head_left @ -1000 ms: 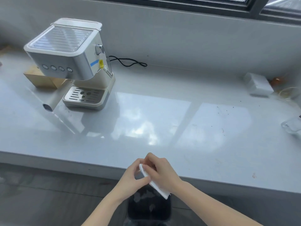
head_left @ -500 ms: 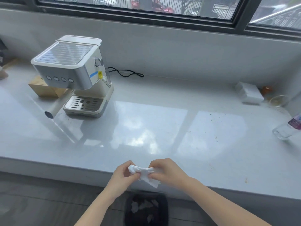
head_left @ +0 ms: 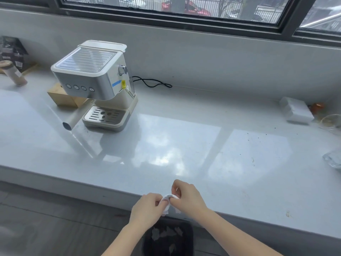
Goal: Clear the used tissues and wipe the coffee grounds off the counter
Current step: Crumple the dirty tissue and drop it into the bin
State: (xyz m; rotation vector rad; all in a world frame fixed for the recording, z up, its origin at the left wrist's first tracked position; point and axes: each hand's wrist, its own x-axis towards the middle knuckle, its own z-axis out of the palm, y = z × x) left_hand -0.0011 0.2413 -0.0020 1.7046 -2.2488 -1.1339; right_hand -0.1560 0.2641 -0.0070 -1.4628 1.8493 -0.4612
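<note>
A small white tissue is bunched between both my hands at the counter's front edge. My left hand pinches its left side and my right hand pinches its right side. Directly below them on the floor stands a black bin holding several crumpled tissues. Dark coffee grounds are scattered as specks over the right part of the grey counter.
A white and silver coffee machine stands at the back left with a wooden box behind it and a black cord. A white tissue pack, a glass and a clear bottle sit at the right.
The tissue has been crumpled from a flat folded sheet into a small wad between my hands. The view has tilted up, showing more window.
</note>
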